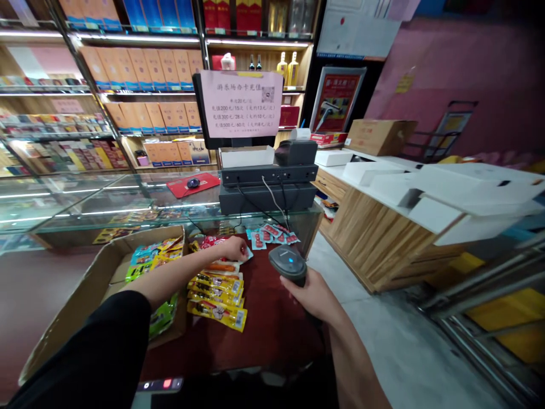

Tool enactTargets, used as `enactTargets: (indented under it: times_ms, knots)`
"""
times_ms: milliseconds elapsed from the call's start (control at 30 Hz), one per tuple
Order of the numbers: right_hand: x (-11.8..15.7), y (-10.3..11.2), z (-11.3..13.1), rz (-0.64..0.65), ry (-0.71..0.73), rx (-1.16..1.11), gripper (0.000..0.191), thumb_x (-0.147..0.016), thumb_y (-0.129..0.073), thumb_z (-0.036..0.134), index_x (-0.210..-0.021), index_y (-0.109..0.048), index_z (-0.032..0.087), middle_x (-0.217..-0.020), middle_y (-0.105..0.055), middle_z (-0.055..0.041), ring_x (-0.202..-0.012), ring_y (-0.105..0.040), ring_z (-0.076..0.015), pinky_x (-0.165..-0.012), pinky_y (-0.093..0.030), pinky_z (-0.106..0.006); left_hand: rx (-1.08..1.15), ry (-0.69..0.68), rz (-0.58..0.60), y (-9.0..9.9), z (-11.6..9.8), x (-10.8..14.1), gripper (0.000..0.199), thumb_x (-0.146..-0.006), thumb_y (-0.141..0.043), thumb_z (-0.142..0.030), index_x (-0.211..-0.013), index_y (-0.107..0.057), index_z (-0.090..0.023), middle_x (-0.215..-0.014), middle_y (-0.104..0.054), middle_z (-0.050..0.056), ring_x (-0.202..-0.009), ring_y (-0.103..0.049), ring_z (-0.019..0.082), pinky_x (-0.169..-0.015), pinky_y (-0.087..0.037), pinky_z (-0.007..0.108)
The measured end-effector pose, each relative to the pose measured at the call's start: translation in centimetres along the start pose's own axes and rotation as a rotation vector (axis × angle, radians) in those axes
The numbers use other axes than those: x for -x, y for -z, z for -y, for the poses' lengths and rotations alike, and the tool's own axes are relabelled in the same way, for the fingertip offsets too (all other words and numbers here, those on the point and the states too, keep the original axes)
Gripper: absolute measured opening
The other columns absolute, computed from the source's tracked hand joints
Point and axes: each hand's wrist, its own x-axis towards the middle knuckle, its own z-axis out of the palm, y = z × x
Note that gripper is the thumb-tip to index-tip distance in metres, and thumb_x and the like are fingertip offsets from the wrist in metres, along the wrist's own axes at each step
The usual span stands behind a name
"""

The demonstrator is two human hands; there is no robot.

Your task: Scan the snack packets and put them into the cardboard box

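My right hand (313, 292) is wrapped round the handle of a dark barcode scanner (288, 262) with a small blue light, above the table's right part. My left hand (235, 249) is closed, its fingers pinching a small light-coloured packet (248, 255). Just right of it lie several small blue and red packets (272, 234). Below my left hand, yellow snack packets (217, 311) overlap in a row, with an orange one (221, 267) above them. My left forearm crosses a cardboard box (70, 315) that holds green, blue and yellow packets.
Behind the dark red table (264, 335) stands a glass counter (140, 196) with a cash drawer (266, 196), a printer (297, 152) and a screen bearing a pink sign (242, 105). A phone (159, 385) lies at the near edge. White boxes (472, 187) cover a wooden cabinet (361, 238) at right.
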Motion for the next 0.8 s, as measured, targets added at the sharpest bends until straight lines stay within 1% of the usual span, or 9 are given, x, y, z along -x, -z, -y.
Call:
enactTargets:
  times_ms: [100,167,233,300,367,433,500,633,800]
  knots:
    - [-0.5,-0.8,0.1,0.019,0.011,0.004,0.026,-0.078,-0.065,0.039,-0.092,-0.066,0.017,-0.062,-0.068,-0.0013,-0.054,-0.063,-0.0165,-0.054,-0.050,-0.026,0.674,0.092,0.113,1.9,0.5,1.0,0.020,-0.070,-0.072,-0.032,-0.082,-0.068,-0.016,-0.083,-0.072,0.006,-0.083,-0.068,0.018,-0.080,-0.054,0.028]
    - [-0.9,-1.4,0.5,0.017,0.030,0.025,0.030,-0.077,-0.066,0.038,-0.098,-0.067,0.018,-0.064,-0.069,-0.0010,-0.056,-0.064,-0.0164,-0.055,-0.050,-0.025,1.058,0.108,0.167,3.7,0.8,2.1,0.017,-0.074,-0.071,-0.030,-0.082,-0.066,-0.015,-0.086,-0.073,0.008,-0.083,-0.069,0.016,-0.083,-0.055,0.026]
    - [-1.3,-2.0,1.4,0.025,0.044,0.048,0.033,-0.077,-0.067,0.038,-0.103,-0.067,0.018,-0.065,-0.070,-0.0008,-0.056,-0.064,-0.0164,-0.054,-0.050,-0.025,1.301,0.108,0.192,5.4,1.1,3.6,0.019,-0.078,-0.069,-0.031,-0.083,-0.065,-0.013,-0.089,-0.073,0.011,-0.086,-0.070,0.017,-0.085,-0.056,0.027]
    - [-1.8,-2.6,2.7,0.058,0.055,0.060,0.032,-0.077,-0.066,0.038,-0.102,-0.067,0.017,-0.062,-0.069,-0.0004,-0.053,-0.063,-0.0160,-0.052,-0.049,-0.025,1.423,0.119,0.177,6.6,1.2,5.2,0.025,-0.083,-0.066,-0.036,-0.085,-0.066,-0.011,-0.091,-0.073,0.013,-0.089,-0.070,0.020,-0.086,-0.058,0.031]
    - [-2.1,-3.5,4.1,0.099,0.064,0.072,0.027,-0.078,-0.065,0.036,-0.096,-0.067,0.017,-0.059,-0.068,-0.0001,-0.048,-0.061,-0.0154,-0.050,-0.048,-0.025,1.431,0.151,0.109,7.2,1.4,6.7,0.025,-0.084,-0.068,-0.035,-0.086,-0.067,-0.010,-0.091,-0.073,0.013,-0.088,-0.071,0.021,-0.085,-0.059,0.033]
    - [-2.4,-4.4,5.4,0.141,0.063,0.075,0.022,-0.077,-0.066,0.036,-0.089,-0.066,0.017,-0.057,-0.066,-0.0001,-0.045,-0.059,-0.0152,-0.047,-0.047,-0.025,1.362,0.176,0.013,7.4,1.8,7.9,0.016,-0.080,-0.074,-0.024,-0.085,-0.067,-0.010,-0.089,-0.074,0.011,-0.086,-0.071,0.019,-0.083,-0.060,0.031]
    - [-2.7,-5.4,6.2,0.183,0.050,0.049,0.020,-0.077,-0.065,0.037,-0.086,-0.065,0.018,-0.056,-0.066,0.0000,-0.044,-0.059,-0.0155,-0.045,-0.045,-0.025,1.276,0.179,-0.045,7.3,2.5,9.0,0.015,-0.075,-0.078,-0.017,-0.083,-0.068,-0.010,-0.089,-0.074,0.010,-0.087,-0.071,0.018,-0.083,-0.060,0.030]
    - [-3.3,-7.3,6.8,0.226,0.049,0.013,0.024,-0.078,-0.065,0.039,-0.091,-0.067,0.019,-0.055,-0.066,0.0001,-0.047,-0.061,-0.0174,-0.046,-0.046,-0.026,1.151,0.138,-0.104,7.3,4.6,10.6,0.026,-0.065,-0.087,-0.022,-0.082,-0.069,-0.013,-0.090,-0.075,0.008,-0.089,-0.071,0.020,-0.082,-0.060,0.031]
    - [-3.6,-8.8,7.9,0.223,0.109,0.031,0.028,-0.075,-0.068,0.036,-0.095,-0.070,0.017,-0.058,-0.068,-0.0024,-0.064,-0.069,-0.0226,-0.058,-0.053,-0.029,1.104,0.185,-0.229,7.7,6.9,11.5,0.044,-0.047,-0.094,-0.020,-0.075,-0.061,-0.014,-0.076,-0.073,0.004,-0.077,-0.071,0.019,-0.072,-0.060,0.031]
